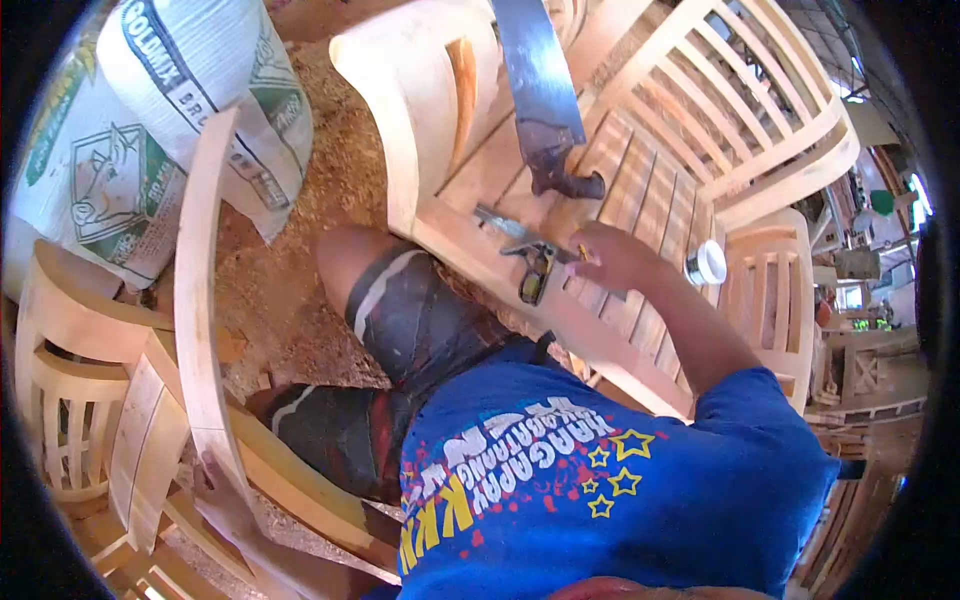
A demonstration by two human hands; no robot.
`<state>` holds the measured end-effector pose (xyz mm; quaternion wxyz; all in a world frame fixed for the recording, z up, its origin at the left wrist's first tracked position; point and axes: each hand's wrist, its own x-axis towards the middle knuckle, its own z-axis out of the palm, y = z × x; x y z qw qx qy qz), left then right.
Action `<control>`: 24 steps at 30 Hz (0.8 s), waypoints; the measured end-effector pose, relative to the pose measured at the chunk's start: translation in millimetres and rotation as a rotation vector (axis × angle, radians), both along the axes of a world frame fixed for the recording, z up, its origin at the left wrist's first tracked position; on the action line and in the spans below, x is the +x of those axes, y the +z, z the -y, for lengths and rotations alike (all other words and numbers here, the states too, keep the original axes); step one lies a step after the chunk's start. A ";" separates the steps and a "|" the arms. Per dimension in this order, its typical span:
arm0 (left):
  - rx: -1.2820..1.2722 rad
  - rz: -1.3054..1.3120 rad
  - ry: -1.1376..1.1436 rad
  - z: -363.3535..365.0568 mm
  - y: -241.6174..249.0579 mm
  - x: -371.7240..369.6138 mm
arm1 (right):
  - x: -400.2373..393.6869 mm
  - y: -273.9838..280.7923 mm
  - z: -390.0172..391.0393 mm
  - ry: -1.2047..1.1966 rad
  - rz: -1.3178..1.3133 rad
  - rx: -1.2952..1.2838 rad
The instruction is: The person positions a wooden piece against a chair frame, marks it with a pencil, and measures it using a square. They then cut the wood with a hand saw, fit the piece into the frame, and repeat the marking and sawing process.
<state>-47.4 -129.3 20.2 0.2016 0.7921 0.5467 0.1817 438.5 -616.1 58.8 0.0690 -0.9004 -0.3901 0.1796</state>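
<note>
My left hand grips the lower end of a long, curved wooden piece, which stands up in front of the white sacks. My right hand is over the slatted wooden bench seat, its fingers closed round a thin yellow stick that looks like a pencil. Close beside those fingers, a metal hand plane lies on the seat's front board. Further up, a handsaw rests on the bench with its dark handle on the slats. A small metal tool lies near the plane.
Printed sacks stand at the upper left over sawdust-covered ground. A white cup is at the bench's right side. Another slatted wooden chair is at the lower left. Timber and shelving fill the right background.
</note>
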 end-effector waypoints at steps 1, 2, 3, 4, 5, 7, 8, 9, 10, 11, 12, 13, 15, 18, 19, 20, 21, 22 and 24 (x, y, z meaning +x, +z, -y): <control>-0.049 0.045 0.010 0.3 -0.2 3.3 | 0.3 5.8 -1.1 0.029 0.008 0.008; -0.065 0.069 0.030 2.4 0.8 5.2 | -2.9 13.9 -2.1 -0.003 -0.018 0.012; -0.054 0.058 0.015 2.4 0.6 5.9 | -4.4 23.2 -6.4 -0.028 -0.040 0.017; -0.039 0.049 0.008 1.7 0.4 5.2 | -3.5 25.7 -11.9 -0.044 -0.061 0.027; -0.019 0.043 0.009 0.7 0.4 3.5 | 0.5 24.0 -14.5 -0.061 0.014 0.078; 0.027 -0.030 -0.013 -3.7 -0.1 -1.0 | 15.8 23.7 -16.8 -0.078 0.169 0.201; 0.006 -0.054 -0.002 -4.8 -0.2 -1.8 | 23.5 23.6 -19.9 -0.123 0.251 0.227; -0.014 -0.078 0.008 -5.4 0.8 -1.7 | 31.4 23.2 -23.5 -0.164 0.330 0.257; -0.076 -0.091 0.054 -3.5 5.9 0.5 | 40.1 20.4 -29.2 -0.195 0.399 0.293; -0.137 -0.104 0.120 -1.3 11.7 -1.1 | 45.9 15.9 -34.0 -0.179 0.474 0.231; -0.129 -0.108 0.130 0.6 11.8 -3.6 | 49.5 7.4 -38.1 -0.151 0.546 0.179; -0.124 -0.113 0.147 -0.3 7.8 -6.4 | 49.4 2.0 -45.6 -0.186 0.525 0.130; 0.118 -0.327 0.090 -5.6 -4.4 -22.2 | 44.0 2.7 -67.8 -0.233 0.403 0.130; -0.233 -0.134 0.194 3.0 50.4 1.5 | 50.5 -25.1 -66.8 -0.344 0.358 0.237; -0.193 -0.087 0.188 2.9 47.9 -3.7 | 66.5 -45.1 -54.7 -0.333 0.410 0.248; -0.163 -0.064 0.162 0.7 40.4 -4.9 | 80.0 -59.4 -46.7 -0.335 0.469 0.267; -0.135 -0.048 0.133 -0.7 37.1 -9.1 | 75.6 -52.2 -53.2 -0.372 0.437 0.268; -0.192 -0.076 0.156 -1.3 41.0 -9.5 | 69.8 -45.1 -59.6 -0.417 0.403 0.272; -0.299 -0.116 0.189 -3.6 51.2 -7.5 | 77.9 -61.6 -48.5 -0.365 0.324 0.549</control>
